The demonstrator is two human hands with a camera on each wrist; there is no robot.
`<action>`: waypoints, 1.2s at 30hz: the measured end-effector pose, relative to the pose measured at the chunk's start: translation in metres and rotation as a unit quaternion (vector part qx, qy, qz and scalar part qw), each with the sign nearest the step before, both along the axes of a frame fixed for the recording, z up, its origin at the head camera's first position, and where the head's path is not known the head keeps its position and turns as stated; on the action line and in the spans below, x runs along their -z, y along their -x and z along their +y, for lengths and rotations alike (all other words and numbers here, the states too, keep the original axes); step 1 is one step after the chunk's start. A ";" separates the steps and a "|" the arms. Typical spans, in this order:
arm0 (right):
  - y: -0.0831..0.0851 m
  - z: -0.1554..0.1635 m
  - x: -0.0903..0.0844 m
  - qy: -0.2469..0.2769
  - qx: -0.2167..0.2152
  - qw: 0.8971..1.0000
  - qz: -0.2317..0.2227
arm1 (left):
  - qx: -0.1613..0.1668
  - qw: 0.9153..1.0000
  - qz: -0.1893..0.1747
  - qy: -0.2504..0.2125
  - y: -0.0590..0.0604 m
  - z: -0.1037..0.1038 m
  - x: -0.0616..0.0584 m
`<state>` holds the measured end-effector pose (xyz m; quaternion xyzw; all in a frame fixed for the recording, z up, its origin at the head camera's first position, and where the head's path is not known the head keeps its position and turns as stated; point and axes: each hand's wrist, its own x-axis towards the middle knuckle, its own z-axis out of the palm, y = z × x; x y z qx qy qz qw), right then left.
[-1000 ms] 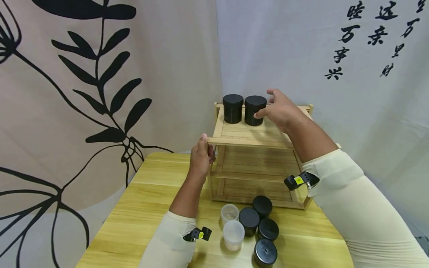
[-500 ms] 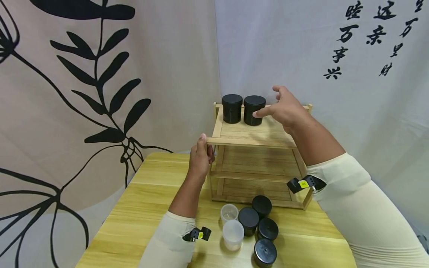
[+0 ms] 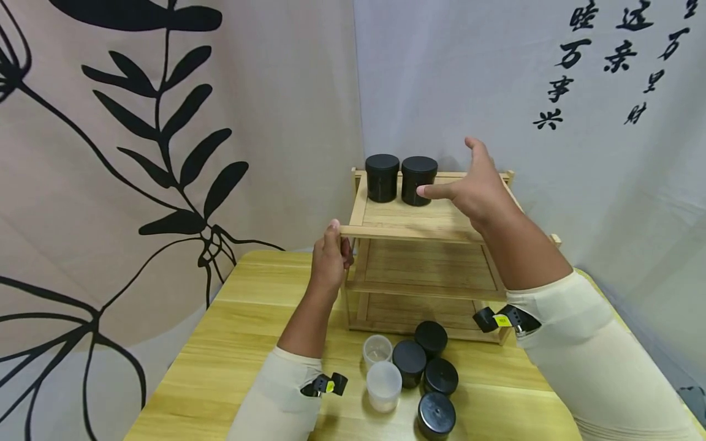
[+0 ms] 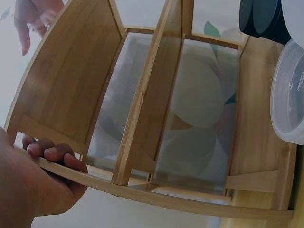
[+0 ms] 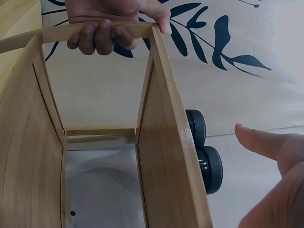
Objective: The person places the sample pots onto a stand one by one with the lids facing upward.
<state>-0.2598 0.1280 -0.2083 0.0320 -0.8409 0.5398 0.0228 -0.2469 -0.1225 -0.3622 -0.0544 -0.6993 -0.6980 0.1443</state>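
My left hand (image 3: 330,260) grips the left front post of a wooden three-tier shelf (image 3: 413,233), fingers curled round it in the left wrist view. Two black lidded jars (image 3: 382,177) stand side by side at the back left of the top tier. My right hand (image 3: 480,193) hovers over the right part of that tier, thumb and forefinger spread wide and nothing held. In the head view its thumb tip overlaps the right-hand black jar (image 3: 417,184); the right wrist view shows a gap between them.
In front of the shelf, several black jars (image 3: 409,361) and two translucent cups (image 3: 383,383) stand on the yellow wooden table (image 3: 265,331). Behind hangs a pale curtain (image 3: 298,122) with black leaf prints and writing.
My right hand has drawn back to the right from the jars, and its forefinger has straightened upward. The left hand and the jars stay where they were.
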 end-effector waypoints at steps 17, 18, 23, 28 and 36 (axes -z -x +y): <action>-0.021 0.004 0.018 -0.024 0.005 0.997 0.071 | -0.009 1.000 -0.005 -0.002 -0.001 0.001 -0.001; -0.023 0.003 0.020 -0.028 0.007 0.996 0.082 | -0.009 1.000 -0.006 -0.003 -0.001 0.001 -0.001; -0.031 0.002 0.030 -0.040 0.024 0.989 0.139 | -0.014 1.000 -0.009 -0.008 0.000 0.001 -0.001; -0.038 0.004 0.038 -0.065 0.033 0.983 0.169 | -0.013 1.000 -0.010 -0.012 0.001 0.001 0.000; -0.049 0.006 0.049 -0.065 0.055 0.972 0.220 | -0.009 1.000 -0.013 -0.003 0.000 0.001 -0.001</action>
